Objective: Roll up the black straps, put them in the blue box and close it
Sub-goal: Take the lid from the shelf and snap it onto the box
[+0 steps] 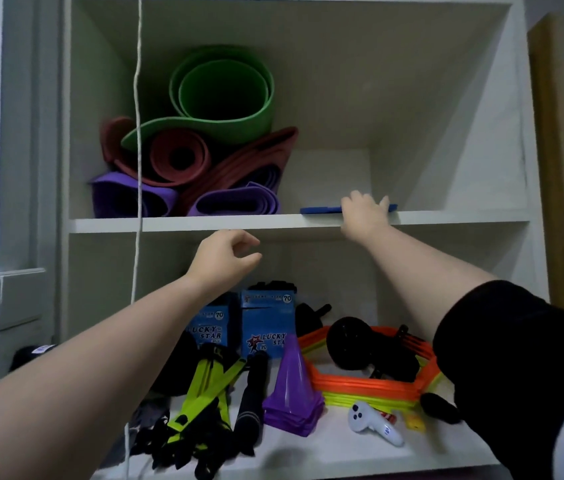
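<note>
The right hand [363, 216] is reaching onto the upper shelf [183, 225] and is lying over a flat blue object [318, 210], judged to be the blue box or its lid. The fingers are draping over its top near the shelf edge. Whether they are pinching it or merely resting on it cannot be told, since the palm is hiding the contact.

The left hand [225, 259] is hovering below and to the left of that grip, just under the shelf edge. Its fingers are loosely curled and are holding nothing.

The black straps [183, 441] are lying on the lower shelf, well below the grip and to its left, tangled with yellow-green strips [204, 386]. Their exact extent is hard to separate from other dark gear there.

Step in hand, as judged: bringing the blue object down.

- Be curling the fingers over the far edge before pulling.
- Be sliding it flat toward the shelf edge, not tilting it.
- Be raising the free hand beneath the overhanging part as it is clearing the edge.
- Be keeping clear of the purple mats [235, 202] left of the grip.
</note>
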